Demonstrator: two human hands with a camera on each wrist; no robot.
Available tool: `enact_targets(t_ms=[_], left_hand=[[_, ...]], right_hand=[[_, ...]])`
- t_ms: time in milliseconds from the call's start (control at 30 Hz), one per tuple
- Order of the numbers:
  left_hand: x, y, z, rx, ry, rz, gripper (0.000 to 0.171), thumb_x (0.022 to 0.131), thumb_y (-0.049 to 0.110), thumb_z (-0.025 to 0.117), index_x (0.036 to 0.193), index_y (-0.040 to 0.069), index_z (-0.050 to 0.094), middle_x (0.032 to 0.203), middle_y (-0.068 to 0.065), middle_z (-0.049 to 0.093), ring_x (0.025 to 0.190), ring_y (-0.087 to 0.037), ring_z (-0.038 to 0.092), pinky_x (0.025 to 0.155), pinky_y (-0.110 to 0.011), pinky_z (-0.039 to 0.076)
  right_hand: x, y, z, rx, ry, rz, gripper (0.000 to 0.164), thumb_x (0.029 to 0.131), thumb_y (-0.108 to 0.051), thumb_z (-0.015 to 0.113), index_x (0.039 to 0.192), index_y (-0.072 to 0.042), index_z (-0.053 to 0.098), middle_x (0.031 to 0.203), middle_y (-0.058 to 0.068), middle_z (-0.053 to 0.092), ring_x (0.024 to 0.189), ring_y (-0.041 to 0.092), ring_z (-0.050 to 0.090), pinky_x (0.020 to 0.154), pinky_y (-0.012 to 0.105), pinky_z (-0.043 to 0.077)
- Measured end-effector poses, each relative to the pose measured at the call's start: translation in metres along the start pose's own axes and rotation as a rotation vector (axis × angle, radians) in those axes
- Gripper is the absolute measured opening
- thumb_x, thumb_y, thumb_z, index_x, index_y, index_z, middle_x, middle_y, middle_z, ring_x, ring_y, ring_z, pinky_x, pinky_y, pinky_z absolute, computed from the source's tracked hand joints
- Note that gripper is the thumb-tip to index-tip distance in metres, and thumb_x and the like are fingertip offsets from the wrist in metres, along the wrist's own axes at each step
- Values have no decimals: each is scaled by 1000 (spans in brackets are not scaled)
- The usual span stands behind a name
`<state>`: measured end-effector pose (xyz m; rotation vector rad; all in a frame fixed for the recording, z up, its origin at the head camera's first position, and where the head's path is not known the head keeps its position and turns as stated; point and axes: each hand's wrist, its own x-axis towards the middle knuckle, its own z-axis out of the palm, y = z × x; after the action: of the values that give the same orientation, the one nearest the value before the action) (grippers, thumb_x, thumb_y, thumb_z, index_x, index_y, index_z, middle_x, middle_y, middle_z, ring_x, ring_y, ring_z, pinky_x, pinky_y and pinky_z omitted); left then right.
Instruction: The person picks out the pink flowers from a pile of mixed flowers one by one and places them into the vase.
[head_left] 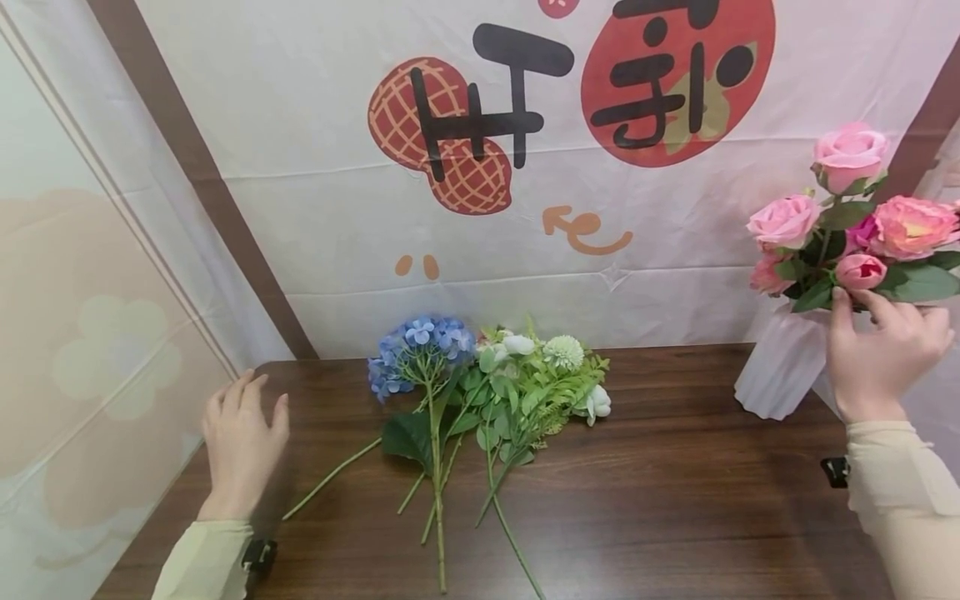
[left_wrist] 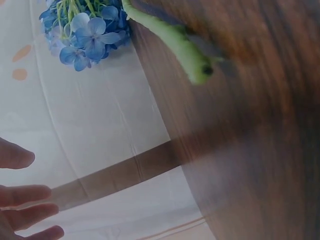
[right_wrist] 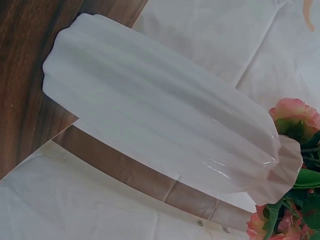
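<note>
On the right of the head view, my right hand (head_left: pixel 885 358) is at the front of a bunch of pink roses (head_left: pixel 786 222). Its thumb and index finger pinch just under a small pink rosebud (head_left: pixel 861 272). The roses stand in a white fluted vase (right_wrist: pixel 160 110), whose ruffled rim appears in the right wrist view. Far to the left, my left hand (head_left: pixel 243 437) hovers over the table's left side with fingers spread and nothing in them. Nearest to it is the cut end of a green stem (left_wrist: pixel 192 65).
A blue hydrangea (head_left: pixel 420 342) lies mid-table, its long stem toward the front edge. Beside it are white flowers (head_left: pixel 562 353) and green sprigs (head_left: pixel 551 404) with crossing stems. A printed white cloth (head_left: pixel 337 242) hangs behind the brown wooden table (head_left: pixel 637 500).
</note>
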<state>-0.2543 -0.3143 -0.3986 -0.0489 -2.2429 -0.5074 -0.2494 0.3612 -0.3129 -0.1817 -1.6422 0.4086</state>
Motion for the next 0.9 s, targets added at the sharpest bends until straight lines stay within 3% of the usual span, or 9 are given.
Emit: enact_targets(t_ms=[267, 433, 633, 733, 833, 900], left_hand=[[4, 6, 0, -6, 1, 1, 37, 84, 8, 64, 115, -12, 57, 127, -31, 53, 115, -50, 42, 97, -62, 28], [11, 16, 2, -34, 33, 41, 35, 83, 8, 65, 112, -12, 58, 124, -33, 54, 113, -50, 42, 96, -62, 29], [18, 44, 12, -63, 38, 93, 28, 81, 8, 67, 103, -10, 61, 121, -30, 56, 107, -49, 45, 89, -60, 33], [22, 63, 22, -79, 22, 131, 24, 80, 8, 68, 98, -8, 63, 119, -29, 59, 103, -48, 48, 87, -57, 35], [26, 82, 34, -101, -7, 161, 21, 79, 7, 70, 94, -7, 65, 115, -27, 62, 101, -46, 50, 87, -55, 38], [28, 93, 40, -116, -29, 168, 20, 79, 6, 70, 94, -7, 65, 110, -26, 63, 100, -43, 50, 89, -52, 39]], right_hand=[[0, 5, -1, 40, 16, 4, 42, 90, -34, 62, 87, 7, 71, 90, 30, 67, 96, 48, 49, 105, 42, 27], [2, 4, -1, 59, 19, 1, 41, 89, -31, 63, 85, 8, 70, 87, 31, 66, 94, 48, 50, 106, 39, 27], [-8, -2, -3, 33, -19, 41, 35, 91, -28, 59, 102, 3, 70, 95, 28, 67, 86, 44, 51, 96, 46, 32], [-16, -10, -3, 52, 30, 145, 30, 88, -29, 60, 111, -10, 65, 100, 3, 67, 85, 17, 55, 93, 33, 36], [-22, -21, 0, 85, 82, 237, 30, 85, -30, 62, 114, -21, 58, 103, -24, 49, 88, -10, 45, 85, 17, 36], [-26, -30, 2, 126, 93, 263, 29, 84, -30, 62, 111, -22, 57, 102, -29, 42, 86, -15, 39, 79, 13, 34]])
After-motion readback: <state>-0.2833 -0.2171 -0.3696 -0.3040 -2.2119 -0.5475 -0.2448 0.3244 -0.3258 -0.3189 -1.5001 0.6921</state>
